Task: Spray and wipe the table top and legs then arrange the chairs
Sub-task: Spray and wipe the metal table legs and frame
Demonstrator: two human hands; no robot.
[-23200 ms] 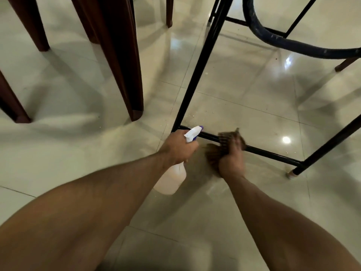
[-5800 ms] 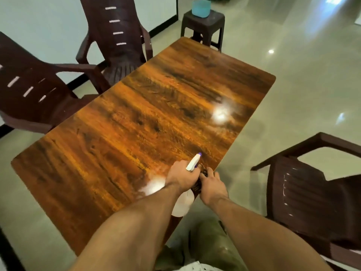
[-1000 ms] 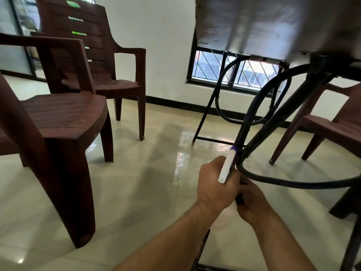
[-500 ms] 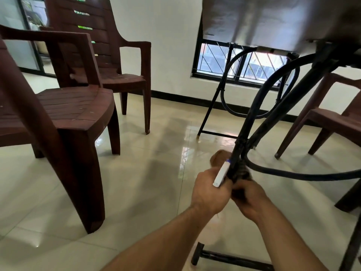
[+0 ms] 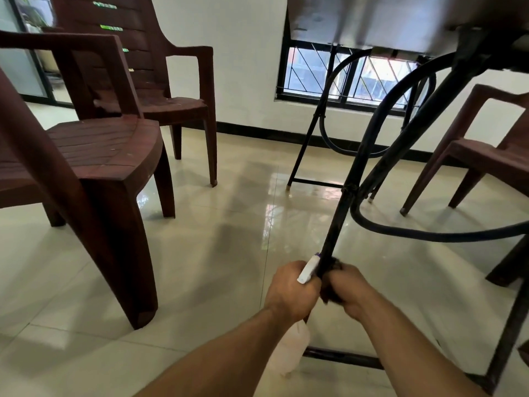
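I am low beside the table, looking under its top (image 5: 372, 18). A black metal table leg (image 5: 339, 216) slants down to my hands. My right hand (image 5: 347, 290) grips a dark brown cloth (image 5: 332, 285) wrapped round the leg's lower part. My left hand (image 5: 292, 290) holds a white spray bottle (image 5: 290, 351) by its neck, the white nozzle (image 5: 307, 269) with a purple tip pointing up against the leg. The bottle's body hangs below my wrist.
Two dark brown plastic chairs (image 5: 94, 156) stand at the left, a third chair (image 5: 486, 150) at the right. Black curved braces (image 5: 429, 236) and a floor bar (image 5: 343, 356) tie the legs. The far leg pair (image 5: 309, 138) stands before a barred window. Glossy cream tiles lie between.
Both hands have slid down the black leg with the cloth, from near the brace joint to its lower part. The view has dropped slightly.
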